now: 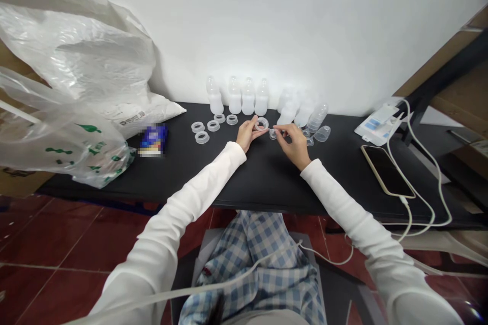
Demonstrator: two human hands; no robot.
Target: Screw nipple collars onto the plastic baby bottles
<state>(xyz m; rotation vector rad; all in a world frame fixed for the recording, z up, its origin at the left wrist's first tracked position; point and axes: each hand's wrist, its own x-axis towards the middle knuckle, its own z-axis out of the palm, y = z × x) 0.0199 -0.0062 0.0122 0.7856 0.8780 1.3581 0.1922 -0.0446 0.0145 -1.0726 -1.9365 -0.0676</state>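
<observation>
At the centre of the frame, holds a round, translucent white plastic ring (266,124) between the thumb and fingers of the left hand (247,135). Just right of it, pinches a small, clear, round plastic piece (273,134) with the fingertips of the right hand (294,144), near the ring; cannot tell if touching. Left of centre, has five loose translucent white rings (202,140) lying on the black worktop (253,183). Above, has four white bottles with clear domed tops (248,104) upright near the pale wall (244,35). Right of the right hand, has a clear plastic domed cap (322,133).
</observation>
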